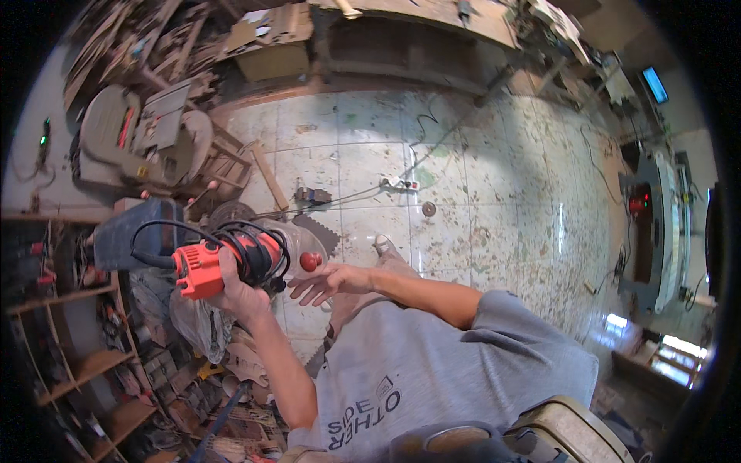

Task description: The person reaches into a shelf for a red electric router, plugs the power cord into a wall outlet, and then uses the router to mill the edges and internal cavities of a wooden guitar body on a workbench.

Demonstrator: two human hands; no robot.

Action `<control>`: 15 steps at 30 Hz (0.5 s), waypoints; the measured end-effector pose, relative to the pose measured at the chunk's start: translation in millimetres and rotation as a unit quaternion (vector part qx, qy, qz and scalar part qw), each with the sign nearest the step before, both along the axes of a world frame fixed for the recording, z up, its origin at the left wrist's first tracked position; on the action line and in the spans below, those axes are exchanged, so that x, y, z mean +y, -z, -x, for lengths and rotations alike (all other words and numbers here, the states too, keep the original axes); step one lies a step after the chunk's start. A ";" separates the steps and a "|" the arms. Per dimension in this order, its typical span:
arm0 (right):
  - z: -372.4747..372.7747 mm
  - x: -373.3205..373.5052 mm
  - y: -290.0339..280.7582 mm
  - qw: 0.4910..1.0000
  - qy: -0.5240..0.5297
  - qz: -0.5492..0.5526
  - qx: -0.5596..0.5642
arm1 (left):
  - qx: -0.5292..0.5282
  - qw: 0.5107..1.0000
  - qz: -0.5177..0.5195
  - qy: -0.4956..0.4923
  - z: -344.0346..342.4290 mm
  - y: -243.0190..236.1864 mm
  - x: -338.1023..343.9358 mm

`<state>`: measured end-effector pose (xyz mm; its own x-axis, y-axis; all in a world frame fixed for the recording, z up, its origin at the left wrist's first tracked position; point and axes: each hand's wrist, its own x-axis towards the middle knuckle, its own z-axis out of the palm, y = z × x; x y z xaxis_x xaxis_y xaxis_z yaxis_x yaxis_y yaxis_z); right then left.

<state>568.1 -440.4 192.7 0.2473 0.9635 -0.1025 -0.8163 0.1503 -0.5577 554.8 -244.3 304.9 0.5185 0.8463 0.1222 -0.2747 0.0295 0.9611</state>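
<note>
My left hand (243,295) is wrapped round an orange corded power tool (199,270), held up at the left in front of the shelves. Its black cord (251,266) is coiled in loops about the body, and one loop arcs out past the rear end. A round red knob (310,261) shows at the right of the coil; whether it belongs to the tool, I cannot tell. Close below that knob is my right hand (333,282), fingers spread and nothing in them. The tool's working end is hidden behind the cord.
A blue case (150,231) stands behind the tool, above wooden shelves (89,366) crowded with tools. On the tiled floor lie a power strip (401,184) with trailing cables, a small dark tool (313,195), a wooden strip (270,177) and a round disc (428,208). A workbench (432,23) spans the far side.
</note>
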 end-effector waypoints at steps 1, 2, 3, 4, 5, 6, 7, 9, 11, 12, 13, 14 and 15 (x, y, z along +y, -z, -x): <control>-4.7 -16.1 -14.8 0.998 0.042 0.038 -0.027 | 0.002 1.000 -0.007 0.021 -18.1 -0.4 -22.7; -6.1 -32.4 -22.5 0.992 0.082 0.080 -0.055 | -0.001 0.999 -0.028 0.026 -29.9 0.0 -46.1; -6.4 -44.2 -18.1 0.977 0.147 0.127 -0.090 | 0.016 0.997 -0.052 0.055 -38.1 -0.1 -67.8; -10.2 -51.1 -14.6 0.954 0.209 0.173 -0.126 | 0.029 0.993 -0.076 0.080 -45.8 -0.5 -87.6; -12.6 -59.7 -11.4 0.925 0.268 0.219 -0.160 | 0.042 0.988 -0.100 0.105 -52.6 -0.5 -106.7; -14.3 -70.9 -7.9 0.926 0.307 0.187 -0.112 | 0.050 0.985 -0.114 0.116 -59.4 0.2 -125.2; -18.9 -78.6 -0.7 0.936 0.278 0.185 -0.110 | 0.057 0.981 -0.131 0.129 -66.4 -0.4 -142.0; -31.7 -94.4 16.5 0.954 0.209 0.184 -0.107 | 0.072 0.974 -0.159 0.147 -74.1 -3.2 -174.1; -42.9 -116.5 -15.2 0.953 0.194 0.224 -0.067 | 0.064 0.966 -0.182 0.171 -85.7 -11.4 -202.4; -41.5 -121.2 -19.8 0.951 0.237 0.199 -0.025 | 0.061 0.964 -0.184 0.184 -90.5 -13.8 -212.1; -40.8 -125.2 -26.2 0.944 0.279 0.173 0.017 | 0.057 0.961 -0.186 0.196 -94.7 -17.0 -220.3; -37.4 -133.2 -34.6 0.937 0.308 0.162 -0.011 | 0.074 0.953 -0.199 0.218 -96.8 -25.6 -227.7; -37.7 -138.9 -38.5 0.936 0.304 0.176 -0.029 | 0.064 0.949 -0.218 0.219 -101.6 -24.2 -229.9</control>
